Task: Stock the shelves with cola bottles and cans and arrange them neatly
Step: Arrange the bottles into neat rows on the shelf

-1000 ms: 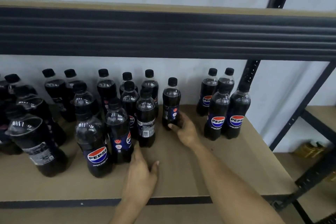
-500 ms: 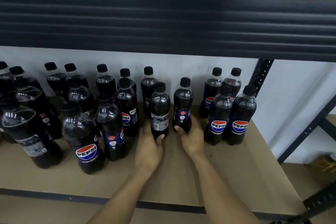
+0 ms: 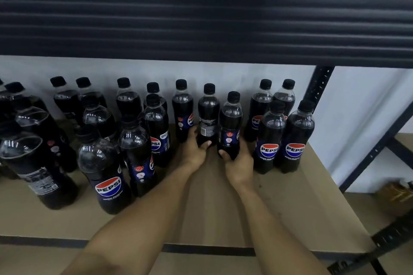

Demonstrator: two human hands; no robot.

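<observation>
Several dark cola bottles with black caps stand on a tan shelf board [image 3: 290, 203]. My left hand [image 3: 194, 149] grips the base of one upright bottle [image 3: 208, 114], whose label back faces me, near the rear of the shelf. My right hand [image 3: 238, 164] grips a second upright bottle [image 3: 230, 123] just right of it. The two held bottles stand close together, between a back-row bottle [image 3: 182, 109] on the left and a tidy group of bottles [image 3: 281, 134] on the right.
A loose cluster of bottles [image 3: 100, 163] fills the shelf's left half. The black beam of the upper shelf [image 3: 201, 24] hangs low overhead. A black upright post [image 3: 317, 87] stands at the right, with a lower shelf [image 3: 402, 192] holding yellowish items beyond.
Both hands have pushed their bottles farther back toward the wall. One second ago my left hand lay flat on the board, holding nothing; it now grips a bottle.
</observation>
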